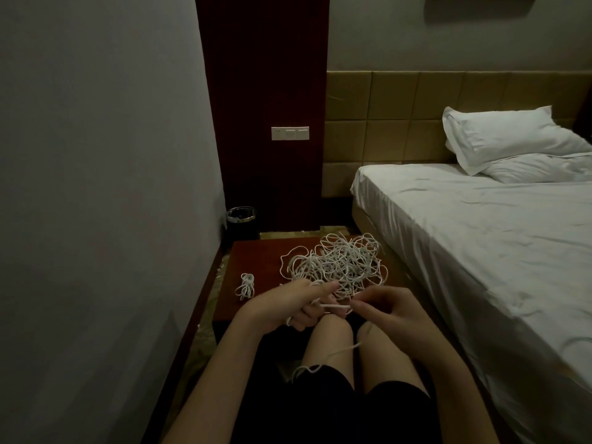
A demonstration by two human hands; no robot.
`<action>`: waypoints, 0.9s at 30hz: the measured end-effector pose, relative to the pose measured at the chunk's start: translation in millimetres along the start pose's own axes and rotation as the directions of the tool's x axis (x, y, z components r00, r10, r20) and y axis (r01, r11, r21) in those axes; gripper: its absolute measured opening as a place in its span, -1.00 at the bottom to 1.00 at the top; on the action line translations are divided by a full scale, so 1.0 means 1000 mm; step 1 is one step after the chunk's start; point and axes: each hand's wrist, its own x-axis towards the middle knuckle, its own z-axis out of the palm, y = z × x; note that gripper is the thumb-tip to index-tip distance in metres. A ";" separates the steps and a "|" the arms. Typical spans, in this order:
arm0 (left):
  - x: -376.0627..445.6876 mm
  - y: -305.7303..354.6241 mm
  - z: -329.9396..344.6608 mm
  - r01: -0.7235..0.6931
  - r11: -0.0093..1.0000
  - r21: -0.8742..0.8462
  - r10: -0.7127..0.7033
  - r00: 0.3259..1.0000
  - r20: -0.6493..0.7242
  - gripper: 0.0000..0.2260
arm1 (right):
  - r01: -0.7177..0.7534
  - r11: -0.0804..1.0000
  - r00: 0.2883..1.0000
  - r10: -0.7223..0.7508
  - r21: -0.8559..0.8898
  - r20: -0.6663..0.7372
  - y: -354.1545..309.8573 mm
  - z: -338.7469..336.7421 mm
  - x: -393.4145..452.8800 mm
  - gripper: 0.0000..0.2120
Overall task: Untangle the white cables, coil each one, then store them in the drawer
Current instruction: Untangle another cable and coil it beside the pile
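You sit facing a low reddish-brown table [256, 251], and everything else is placed from it. On its top, toward the far right part, lies the tangle of white cables [336, 262], a loose heap of many crossing loops that spreads nearly to the table's right edge. Near the table's left edge, well apart from the heap, rests one small coiled cable [245, 285], already bundled.

At the table's near edge, your left hand [301, 307] has its fingers curled round several strands that lead out of the heap, gripping them. Just beside it, your right hand [382, 307] pinches a short stretch of white cable [334, 305] between thumb and fingertips; that stretch runs taut between your two hands. A loose cable end [323, 358] trails from below your hands down across your bare knees onto your dark shorts [320, 408].

Beyond the table's far left corner stands a dark waste bin [241, 223] with a shiny rim, against a dark red wall panel [262, 91] carrying a white switch plate [290, 133]. To the table's right stands a bed [480, 235] with white sheets, a white pillow [509, 136] and a tan padded headboard [384, 123]. A grey wall [96, 155] runs along the table's left.
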 end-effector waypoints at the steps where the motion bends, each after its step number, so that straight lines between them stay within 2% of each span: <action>1: -0.001 -0.001 0.000 0.005 1.000 -0.019 -0.004 1.000 0.029 -0.63 | 0.013 1.000 1.000 -0.013 0.000 -0.018 -0.001 -0.001 0.000 -0.90; 4: 0.002 -0.006 0.008 0.009 0.982 -0.189 0.021 0.988 0.154 -0.65 | 0.086 0.996 0.976 -0.081 0.017 -0.203 -0.004 0.003 0.002 -0.91; 6: 0.007 -0.008 0.018 -0.033 0.926 -0.375 0.101 0.981 0.164 -0.65 | 0.141 0.988 0.939 -0.113 0.066 -0.326 -0.007 0.010 0.005 -0.94; 8: 0.010 -0.006 0.026 -0.138 0.833 -0.535 0.182 0.983 0.031 -0.63 | 0.174 0.976 0.923 -0.114 0.133 -0.369 -0.011 0.020 0.007 -0.95; 10: 0.010 -0.001 0.026 -0.251 0.750 -0.612 0.202 0.968 -0.149 -0.63 | 0.170 0.950 0.932 -0.069 0.262 -0.355 -0.013 0.025 0.007 -0.93; 12: 0.010 0.002 0.021 -0.348 0.716 -0.605 0.211 0.934 -0.287 -0.66 | 0.153 0.927 0.936 -0.025 0.343 -0.351 -0.014 0.025 0.005 -0.91; 15: 0.010 0.005 0.019 -0.412 0.755 -0.510 0.219 0.891 -0.397 -0.66 | 0.188 0.913 0.931 -0.049 0.362 -0.361 -0.017 0.026 0.005 -0.94; 20: 0.018 0.001 0.025 -0.397 0.851 -0.344 0.218 0.863 -0.456 -0.58 | 0.216 0.920 0.961 -0.141 0.326 -0.239 -0.030 0.043 0.005 -0.92; 22: 0.021 0.000 0.026 -0.362 0.882 -0.302 0.198 0.866 -0.459 -0.60 | 0.199 0.955 0.967 -0.155 0.221 -0.203 -0.028 0.050 0.009 -0.89; 24: 0.022 -0.001 0.026 -0.357 0.881 -0.311 0.192 0.869 -0.456 -0.62 | 0.187 0.970 0.971 -0.159 0.153 -0.177 -0.025 0.055 0.012 -0.87; 27: 0.019 0.001 0.023 -0.356 0.856 -0.376 0.137 0.856 -0.499 -0.55 | 0.160 0.976 0.980 -0.139 0.150 -0.144 -0.024 0.054 0.011 -0.91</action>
